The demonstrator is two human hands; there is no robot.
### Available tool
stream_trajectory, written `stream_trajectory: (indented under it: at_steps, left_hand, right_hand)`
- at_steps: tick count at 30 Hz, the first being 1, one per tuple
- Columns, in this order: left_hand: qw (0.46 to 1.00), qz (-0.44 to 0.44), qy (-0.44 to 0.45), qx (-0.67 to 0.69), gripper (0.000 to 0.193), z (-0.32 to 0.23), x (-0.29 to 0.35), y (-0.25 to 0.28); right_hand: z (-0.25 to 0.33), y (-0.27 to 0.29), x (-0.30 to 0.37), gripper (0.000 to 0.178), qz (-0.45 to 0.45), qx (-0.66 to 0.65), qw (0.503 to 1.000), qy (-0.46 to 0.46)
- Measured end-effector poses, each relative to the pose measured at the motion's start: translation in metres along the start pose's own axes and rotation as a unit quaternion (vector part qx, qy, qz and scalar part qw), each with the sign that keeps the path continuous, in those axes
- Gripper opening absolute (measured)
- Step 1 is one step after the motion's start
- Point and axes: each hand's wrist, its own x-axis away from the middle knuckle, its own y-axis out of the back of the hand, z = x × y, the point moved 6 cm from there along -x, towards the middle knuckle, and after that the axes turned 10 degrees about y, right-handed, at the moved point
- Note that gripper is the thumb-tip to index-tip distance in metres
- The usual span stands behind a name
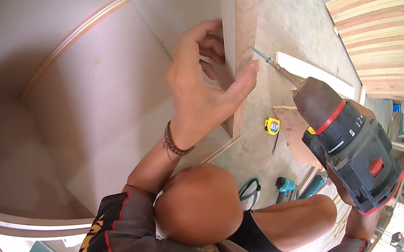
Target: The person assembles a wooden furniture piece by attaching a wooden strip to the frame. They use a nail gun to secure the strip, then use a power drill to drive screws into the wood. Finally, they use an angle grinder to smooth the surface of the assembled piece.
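Two bare hands: the left hand [194, 90] curved around a pale-faced board with a raw, grained wooden edge [238, 52], its thumb over the edge; whether that grip pressed firmly could not be told. The right hand [340, 182], partly hidden, had its grip wrapped around the drill.
Drill: a chunky dark-grey and black plastic power drill [364, 148] with a red ring and brown, scuffed chuck, right of the board.
Screw: a thin, blue-grey metal screw [261, 54] stood at the bit's end, its tip at the wooden edge.
Markings: pale numerals and symbols ran around the drill's collar.
Floor: a boxy yellow tape measure [272, 126] with a printed round label lay on smooth, stained grey concrete [280, 11].
Slats: striped, cream-and-tan wooden panel [381, 44], upper right.
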Motion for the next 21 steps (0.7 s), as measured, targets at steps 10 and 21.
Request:
stream_trajectory:
  at_steps: [10, 21]
  left_hand:
    - [0.989, -0.033, 0.053, 0.136, 0.043, 0.028, 0.015, -0.021]
    - [0.982, 0.069, 0.048, 0.17, 0.048, 0.052, 0.023, -0.011]
  right_hand:
    - [0.003, -0.004, -0.002, 0.039, 0.006, 0.021, 0.999, -0.025]
    - [0.002, -0.016, -0.02, 0.039, 0.05, 0.074, 0.995, -0.048]
